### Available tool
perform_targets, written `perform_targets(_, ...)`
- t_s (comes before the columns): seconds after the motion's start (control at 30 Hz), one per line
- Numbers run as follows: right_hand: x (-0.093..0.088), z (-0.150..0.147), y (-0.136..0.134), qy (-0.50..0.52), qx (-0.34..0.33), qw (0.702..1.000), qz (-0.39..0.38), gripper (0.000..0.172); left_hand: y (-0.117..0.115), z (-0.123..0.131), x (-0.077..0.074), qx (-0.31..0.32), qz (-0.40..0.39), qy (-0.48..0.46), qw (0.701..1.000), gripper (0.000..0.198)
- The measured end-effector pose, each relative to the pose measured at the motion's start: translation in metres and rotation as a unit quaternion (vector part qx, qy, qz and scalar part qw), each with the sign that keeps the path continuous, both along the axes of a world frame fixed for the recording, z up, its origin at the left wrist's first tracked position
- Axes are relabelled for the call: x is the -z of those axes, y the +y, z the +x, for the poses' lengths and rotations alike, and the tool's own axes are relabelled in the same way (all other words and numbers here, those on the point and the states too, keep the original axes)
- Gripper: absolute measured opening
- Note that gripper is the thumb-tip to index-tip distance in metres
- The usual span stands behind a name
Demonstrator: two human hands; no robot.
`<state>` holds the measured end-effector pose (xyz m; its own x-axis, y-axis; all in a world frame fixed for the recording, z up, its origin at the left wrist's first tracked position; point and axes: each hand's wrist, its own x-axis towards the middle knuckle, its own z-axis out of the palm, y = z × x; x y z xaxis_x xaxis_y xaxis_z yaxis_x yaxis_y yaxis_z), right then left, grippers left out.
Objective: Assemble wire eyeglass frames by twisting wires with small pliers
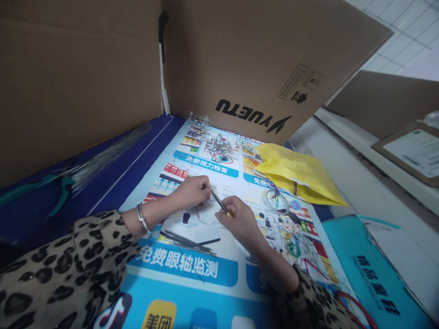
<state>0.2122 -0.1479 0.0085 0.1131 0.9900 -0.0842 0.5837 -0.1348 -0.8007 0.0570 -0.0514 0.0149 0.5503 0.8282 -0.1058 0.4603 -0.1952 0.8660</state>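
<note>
A slim tool (218,203) was gripped in the right hand (240,221), and its tip was laid against the pinched fingers of the left hand (194,192), which were closed on something too fine to be made out (what it was cannot be told). Both hands were held just over the middle of the poster (192,274). A heap of short dark wires (188,241) was seen just before the hands, a ring (277,201) and a yellow bag (298,171) to the right, and teal pliers (60,189) beside a bundle of long wires (106,157) well apart at the left, under the cardboard wall (85,82).
</note>
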Motion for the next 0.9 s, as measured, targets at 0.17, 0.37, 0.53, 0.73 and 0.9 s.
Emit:
perform_targets(0.17,-0.001,-0.003,-0.001,0.034,0.004,0.999,-0.004,0.019,0.001,0.001,0.002,-0.028,0.017,0.006,0.999,0.013)
perform_targets(0.37,-0.004,-0.006,0.0,0.061,0.031,0.998,-0.007,0.018,0.001,0.0,0.003,-0.043,0.002,0.003,0.999,0.01)
perform_targets(0.53,0.0,-0.002,0.001,0.044,0.036,0.998,0.001,0.018,0.001,-0.001,0.0,-0.032,0.034,0.02,0.999,0.012)
perform_targets(0.73,0.004,0.003,0.003,0.029,0.028,0.999,0.007,0.024,-0.001,-0.001,-0.005,-0.016,0.113,0.065,0.991,0.013)
perform_targets(0.9,0.004,0.005,0.005,-0.003,0.019,1.0,0.018,0.024,-0.003,-0.001,-0.006,0.002,0.143,0.08,0.987,0.014)
